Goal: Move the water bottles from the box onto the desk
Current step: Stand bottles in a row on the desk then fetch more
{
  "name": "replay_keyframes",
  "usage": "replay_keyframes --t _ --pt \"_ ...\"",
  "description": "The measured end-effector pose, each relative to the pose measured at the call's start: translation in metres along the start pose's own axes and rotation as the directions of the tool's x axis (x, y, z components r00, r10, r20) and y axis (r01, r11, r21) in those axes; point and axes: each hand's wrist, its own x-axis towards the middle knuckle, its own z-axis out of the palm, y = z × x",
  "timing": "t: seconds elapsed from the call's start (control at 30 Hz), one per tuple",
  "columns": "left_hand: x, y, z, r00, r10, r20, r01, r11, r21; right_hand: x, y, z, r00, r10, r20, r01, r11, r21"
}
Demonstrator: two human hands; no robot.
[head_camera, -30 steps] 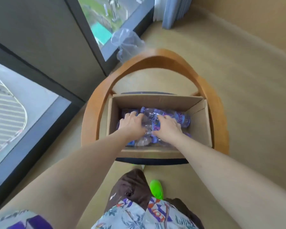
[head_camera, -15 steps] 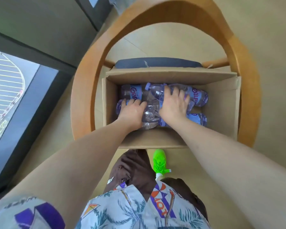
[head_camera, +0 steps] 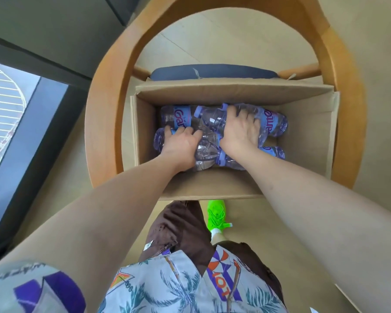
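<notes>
Item: clear plastic water bottles with purple labels [head_camera: 221, 132], lying flat in the open brown cardboard box [head_camera: 307, 141] on the wooden chair [head_camera: 104, 109]; our left hand [head_camera: 181, 143] and right hand [head_camera: 239, 129] curl over them, so we should close firmly round one body each before lifting clear.

Bottles [head_camera: 212, 123] in box [head_camera: 307, 136] on chair [head_camera: 104, 109]

Both my bare forearms reach forward and down, nearly parallel; my left hand [head_camera: 181, 144] lies palm down with fingers curled in a grip; my right hand [head_camera: 240, 129] sits just beside it, palm down, fingers spread and bent over.
</notes>
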Motion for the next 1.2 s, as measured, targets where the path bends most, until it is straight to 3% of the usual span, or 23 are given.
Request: replay_keyframes --t 0.1,0.27,0.5,0.63,0.8,0.97,1.2 --pt "-0.002 -0.001 -0.006 0.999 0.012 0.03 -0.012 1.0 -0.014 -0.007 0.004 0.0 1.0 -0.005 0.029 0.004 1.0 0.016" --pt "-0.012 0.001 -0.012 0.999 0.041 0.027 -0.04 0.999 -0.026 -0.028 0.02 0.002 0.972 0.163 0.166 -0.199 0.953 0.227" --pt "-0.034 0.012 -0.019 0.998 -0.055 0.02 0.056 0.993 -0.103 -0.048 0.037 -0.017 0.972 0.17 0.165 -0.214 0.929 0.302" --pt "-0.058 0.023 -0.028 0.979 -0.203 -0.003 0.188 0.911 -0.367 -0.057 0.049 -0.033 0.973 0.15 0.174 -0.203 0.918 0.341" --pt "-0.085 0.041 -0.054 0.929 -0.351 -0.114 0.248 0.822 -0.513 -0.07 0.063 -0.057 0.995 0.014 0.094 -0.053 0.901 0.431" --pt "-0.122 0.066 -0.078 0.839 -0.495 -0.227 0.234 0.704 -0.67 -0.084 0.067 -0.099 0.993 -0.119 -0.007 0.107 0.866 0.489" --pt "-0.202 0.095 -0.109 0.676 -0.648 -0.35 0.18 0.607 -0.774 -0.115 0.049 -0.172 0.918 -0.337 -0.21 0.397 0.778 0.487"
